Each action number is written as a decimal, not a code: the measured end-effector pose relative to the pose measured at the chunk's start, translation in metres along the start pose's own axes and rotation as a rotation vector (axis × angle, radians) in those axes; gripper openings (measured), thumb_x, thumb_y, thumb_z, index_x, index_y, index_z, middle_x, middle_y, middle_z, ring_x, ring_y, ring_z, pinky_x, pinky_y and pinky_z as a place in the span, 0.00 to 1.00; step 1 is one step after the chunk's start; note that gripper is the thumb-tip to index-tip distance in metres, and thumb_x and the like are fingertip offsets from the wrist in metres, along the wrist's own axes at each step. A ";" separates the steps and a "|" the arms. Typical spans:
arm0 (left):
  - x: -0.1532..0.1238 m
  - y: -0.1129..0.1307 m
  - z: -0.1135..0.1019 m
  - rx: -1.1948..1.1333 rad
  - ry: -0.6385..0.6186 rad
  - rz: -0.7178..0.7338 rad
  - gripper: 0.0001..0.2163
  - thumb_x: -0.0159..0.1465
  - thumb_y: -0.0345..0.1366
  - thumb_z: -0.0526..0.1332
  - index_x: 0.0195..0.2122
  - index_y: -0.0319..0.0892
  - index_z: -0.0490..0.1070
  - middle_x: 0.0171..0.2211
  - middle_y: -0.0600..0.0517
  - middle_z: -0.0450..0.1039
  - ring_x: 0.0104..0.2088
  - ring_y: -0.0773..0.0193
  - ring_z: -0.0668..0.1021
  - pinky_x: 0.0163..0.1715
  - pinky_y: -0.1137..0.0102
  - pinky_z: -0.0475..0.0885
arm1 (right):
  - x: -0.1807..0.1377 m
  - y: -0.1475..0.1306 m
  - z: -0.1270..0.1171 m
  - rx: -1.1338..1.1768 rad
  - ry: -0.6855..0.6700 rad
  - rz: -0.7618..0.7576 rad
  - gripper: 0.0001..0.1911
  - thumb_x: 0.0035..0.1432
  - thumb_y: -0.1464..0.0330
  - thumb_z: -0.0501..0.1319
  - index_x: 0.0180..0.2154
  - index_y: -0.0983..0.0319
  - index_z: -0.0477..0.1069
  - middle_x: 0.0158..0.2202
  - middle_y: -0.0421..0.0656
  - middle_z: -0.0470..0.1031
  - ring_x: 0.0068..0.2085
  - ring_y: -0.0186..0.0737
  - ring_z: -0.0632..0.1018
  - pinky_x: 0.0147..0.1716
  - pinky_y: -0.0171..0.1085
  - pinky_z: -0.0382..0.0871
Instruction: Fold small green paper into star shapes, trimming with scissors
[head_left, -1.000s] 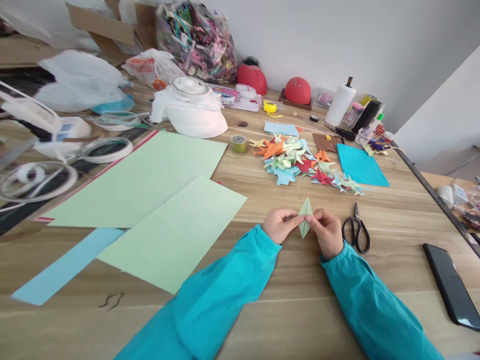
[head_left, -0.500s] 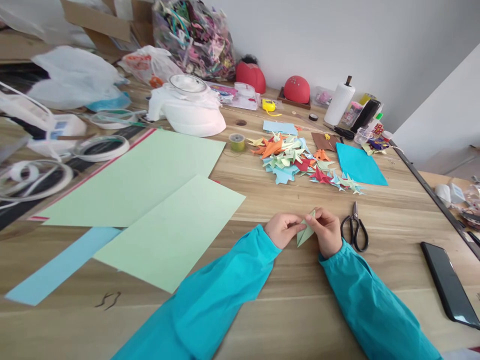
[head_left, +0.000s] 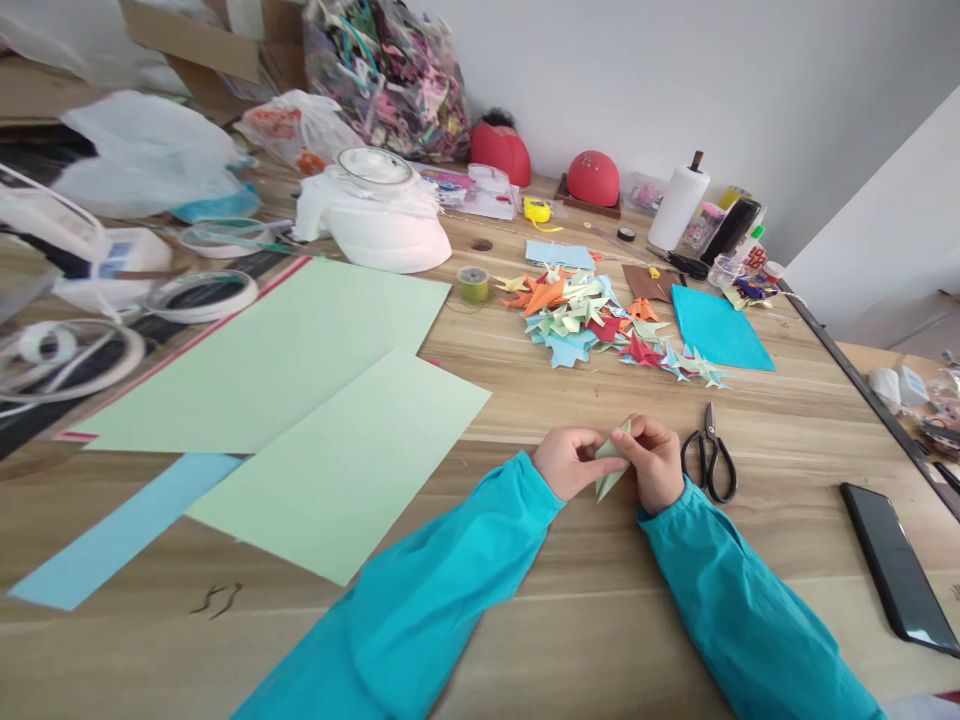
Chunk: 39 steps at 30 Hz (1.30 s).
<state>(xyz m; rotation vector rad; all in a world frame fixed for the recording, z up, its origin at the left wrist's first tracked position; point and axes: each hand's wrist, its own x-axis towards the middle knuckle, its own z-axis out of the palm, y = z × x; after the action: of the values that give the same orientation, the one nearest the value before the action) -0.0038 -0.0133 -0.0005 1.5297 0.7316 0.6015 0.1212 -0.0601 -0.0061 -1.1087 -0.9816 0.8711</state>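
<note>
Both hands meet over the wooden table (head_left: 570,600) on a small folded piece of pale green paper (head_left: 609,478). My left hand (head_left: 568,462) pinches its left side with fingers curled. My right hand (head_left: 656,462) grips its right side, thumb and fingers pressed on the fold. The paper's pointed tip angles down-left between the hands. Both arms wear teal sleeves.
Black scissors (head_left: 709,462) lie just right of my right hand. A pile of folded coloured paper shapes (head_left: 592,320) sits beyond, beside a teal sheet (head_left: 720,330). Large pale green sheets (head_left: 300,400) and a blue strip (head_left: 120,530) lie left. A phone (head_left: 896,565) rests at right.
The folded paper stood upright as a tall diamond between my fingers; now it is tilted and lower, more covered by my hands. The hands have drawn slightly closer together.
</note>
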 end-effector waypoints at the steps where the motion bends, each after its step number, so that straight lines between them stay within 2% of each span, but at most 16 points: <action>1: 0.000 0.000 0.000 0.007 0.009 -0.003 0.12 0.47 0.41 0.64 0.23 0.35 0.72 0.17 0.57 0.63 0.19 0.73 0.62 0.19 0.76 0.58 | 0.000 0.000 0.000 0.004 -0.003 0.001 0.14 0.46 0.69 0.65 0.17 0.63 0.62 0.19 0.35 0.62 0.23 0.29 0.62 0.23 0.32 0.55; 8: 0.000 -0.002 -0.003 0.096 -0.011 -0.045 0.10 0.48 0.38 0.63 0.19 0.36 0.69 0.14 0.57 0.60 0.18 0.73 0.61 0.18 0.75 0.56 | -0.001 0.001 -0.001 -0.023 0.019 0.060 0.15 0.50 0.65 0.63 0.17 0.63 0.63 0.19 0.36 0.62 0.22 0.29 0.62 0.21 0.32 0.54; 13: 0.000 -0.001 -0.003 0.045 -0.025 -0.055 0.10 0.46 0.38 0.65 0.20 0.36 0.70 0.14 0.58 0.62 0.17 0.73 0.62 0.18 0.76 0.57 | 0.000 0.000 0.001 -0.045 0.069 0.077 0.19 0.49 0.61 0.63 0.15 0.63 0.59 0.17 0.35 0.59 0.20 0.28 0.59 0.19 0.31 0.52; 17: -0.001 0.002 -0.002 -0.010 -0.002 -0.071 0.11 0.43 0.39 0.67 0.21 0.36 0.70 0.15 0.57 0.64 0.18 0.73 0.64 0.17 0.76 0.58 | 0.000 0.001 0.001 -0.088 0.111 0.089 0.18 0.48 0.59 0.62 0.17 0.63 0.60 0.17 0.35 0.60 0.19 0.28 0.59 0.18 0.30 0.53; 22: 0.000 0.004 -0.004 -0.109 0.018 -0.079 0.13 0.41 0.40 0.68 0.21 0.35 0.71 0.16 0.55 0.67 0.18 0.72 0.66 0.18 0.76 0.60 | 0.001 0.001 -0.001 -0.136 0.094 0.116 0.19 0.49 0.58 0.61 0.18 0.62 0.60 0.15 0.34 0.59 0.18 0.27 0.59 0.17 0.30 0.53; 25: 0.002 0.005 -0.006 -0.202 0.066 -0.068 0.14 0.40 0.42 0.68 0.21 0.35 0.71 0.17 0.54 0.69 0.19 0.71 0.68 0.20 0.75 0.61 | 0.001 -0.002 -0.002 -0.201 0.018 0.135 0.21 0.52 0.55 0.58 0.17 0.62 0.60 0.13 0.34 0.59 0.16 0.28 0.60 0.16 0.30 0.53; 29: 0.004 0.005 -0.010 -0.184 0.071 -0.053 0.14 0.40 0.41 0.69 0.17 0.35 0.70 0.12 0.58 0.62 0.16 0.75 0.62 0.16 0.76 0.55 | -0.002 -0.007 0.000 -0.362 -0.145 0.089 0.23 0.53 0.54 0.56 0.16 0.63 0.62 0.12 0.35 0.59 0.16 0.28 0.60 0.15 0.31 0.52; 32: 0.005 0.003 -0.013 -0.141 0.024 -0.047 0.15 0.38 0.41 0.70 0.14 0.35 0.68 0.11 0.58 0.59 0.16 0.76 0.60 0.16 0.76 0.54 | -0.004 -0.011 0.002 -0.386 -0.196 0.070 0.23 0.54 0.54 0.55 0.15 0.63 0.63 0.12 0.35 0.58 0.16 0.28 0.59 0.15 0.31 0.50; 36: 0.003 0.005 -0.012 -0.142 0.039 -0.035 0.14 0.39 0.41 0.70 0.15 0.35 0.70 0.11 0.57 0.62 0.16 0.75 0.62 0.17 0.76 0.56 | -0.004 -0.011 0.001 -0.371 -0.162 0.073 0.24 0.53 0.54 0.55 0.14 0.63 0.63 0.11 0.36 0.58 0.15 0.28 0.59 0.14 0.31 0.50; 39: 0.002 0.009 -0.011 -0.224 0.019 -0.038 0.14 0.42 0.43 0.68 0.22 0.36 0.74 0.17 0.54 0.71 0.19 0.70 0.69 0.20 0.75 0.62 | -0.003 -0.009 0.000 -0.351 -0.105 0.091 0.24 0.53 0.54 0.55 0.14 0.64 0.65 0.11 0.37 0.60 0.15 0.28 0.60 0.14 0.30 0.52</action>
<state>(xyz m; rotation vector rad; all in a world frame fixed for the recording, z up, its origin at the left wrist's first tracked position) -0.0095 -0.0050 0.0098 1.3030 0.6825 0.6484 0.1212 -0.0648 0.0019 -1.4248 -1.2106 0.8562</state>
